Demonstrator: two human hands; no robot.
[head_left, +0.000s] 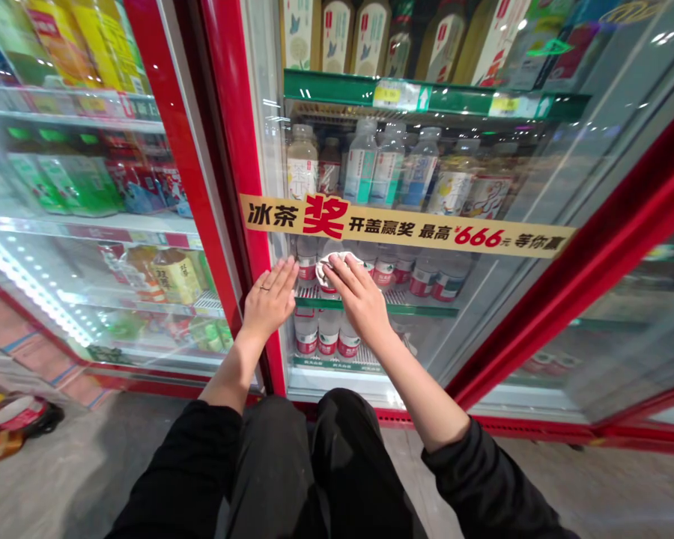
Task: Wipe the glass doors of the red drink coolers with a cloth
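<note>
A red-framed glass fridge door (517, 180) stands in front of me, with a yellow promotional strip (404, 226) stuck across it. My right hand (360, 298) presses a crumpled white cloth (326, 268) against the glass just below the strip. Its fingers lie over the cloth and hide part of it. My left hand (269, 299), with a ring on one finger, rests at the door's red left frame (241, 112). Its fingers are stretched out and hold nothing. Behind the glass, red-labelled water bottles (424, 277) line the shelf near my hands.
To the left is another fridge (162, 97) with bottled drinks on lit shelves. Further red-framed glass (612, 329) continues on the right. Bottles (19, 412) lie or stand on the grey floor at far left. My knees (348, 427) are close to the fridge base.
</note>
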